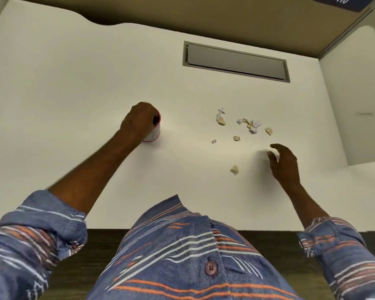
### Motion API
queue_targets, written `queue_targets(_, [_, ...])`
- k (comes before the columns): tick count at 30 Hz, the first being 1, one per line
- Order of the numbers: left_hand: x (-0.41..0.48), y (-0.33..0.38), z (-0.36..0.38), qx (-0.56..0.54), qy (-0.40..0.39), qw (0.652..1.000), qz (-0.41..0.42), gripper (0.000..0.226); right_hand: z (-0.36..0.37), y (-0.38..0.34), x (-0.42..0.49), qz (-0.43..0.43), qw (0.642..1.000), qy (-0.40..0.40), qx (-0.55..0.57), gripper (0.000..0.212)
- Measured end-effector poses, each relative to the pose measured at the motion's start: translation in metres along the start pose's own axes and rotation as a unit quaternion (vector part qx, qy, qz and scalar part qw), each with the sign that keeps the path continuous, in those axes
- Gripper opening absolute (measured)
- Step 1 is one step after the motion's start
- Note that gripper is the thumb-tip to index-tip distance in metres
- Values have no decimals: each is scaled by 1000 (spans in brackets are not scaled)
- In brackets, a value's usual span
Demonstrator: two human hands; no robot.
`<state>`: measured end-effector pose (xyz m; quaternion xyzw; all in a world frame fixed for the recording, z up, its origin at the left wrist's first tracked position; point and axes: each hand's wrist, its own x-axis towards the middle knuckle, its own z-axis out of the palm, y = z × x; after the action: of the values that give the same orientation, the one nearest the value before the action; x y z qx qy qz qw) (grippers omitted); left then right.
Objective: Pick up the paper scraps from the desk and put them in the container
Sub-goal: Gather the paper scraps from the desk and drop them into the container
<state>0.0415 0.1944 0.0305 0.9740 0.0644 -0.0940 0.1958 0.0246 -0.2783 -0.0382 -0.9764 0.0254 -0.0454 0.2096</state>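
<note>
A small white container (154,133) with a red rim stands on the white desk (74,94), left of centre. My left hand (139,122) is wrapped around its top and left side and hides most of it. Several paper scraps (252,124) lie scattered right of centre, with one beige scrap (234,169) apart from them, closer to me. My right hand (284,163) hovers low over the desk just right of that scrap, fingers spread and curled. A pale bit shows at its fingertips; whether it is a held scrap is unclear.
A grey rectangular cable hatch (236,61) is set into the desk behind the scraps. A white side panel (359,105) rises at the right. The desk's near edge meets dark wood-look floor below my patterned shirt.
</note>
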Motion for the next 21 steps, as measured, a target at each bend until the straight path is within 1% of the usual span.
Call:
queue_targets(2, [-3, 1, -4, -9, 36, 999, 29, 17, 0, 24, -6, 64, 997, -37, -17, 46])
queue_targets(3, [-5, 1, -7, -10, 53, 998, 45, 17, 2, 31, -11, 84, 994, -59, -21, 55])
queue_targets(5, [-9, -1, -12, -29, 85, 993, 73, 23, 12, 35, -23, 100, 990, -97, -21, 62])
queue_targets(8, [-13, 6, -16, -94, 147, 981, 88, 22, 32, 16, -44, 63, 993, -104, -1, 65])
queue_targets(11, [-15, 26, -12, -166, 174, 963, 125, 19, 49, -20, -64, -19, 993, -113, 34, 65])
queue_targets(12, [-14, 36, -8, -182, 171, 958, 139, 17, 53, -32, -70, -56, 990, -124, 42, 64])
queue_targets(14, [-14, 58, 7, -217, 142, 953, 155, 16, 61, -50, -80, -140, 979, -141, 37, 57])
queue_targets(16, [-14, 79, 29, -224, 102, 956, 160, 18, 67, -56, -89, -209, 969, -131, 15, 48])
queue_targets(19, [-15, 99, 73, -204, 39, 963, 169, 23, 71, -46, -94, -264, 958, -114, -2, 45])
queue_targets(21, [-14, 107, 102, -179, 21, 965, 193, 26, 68, -34, -92, -275, 954, -120, -14, 42])
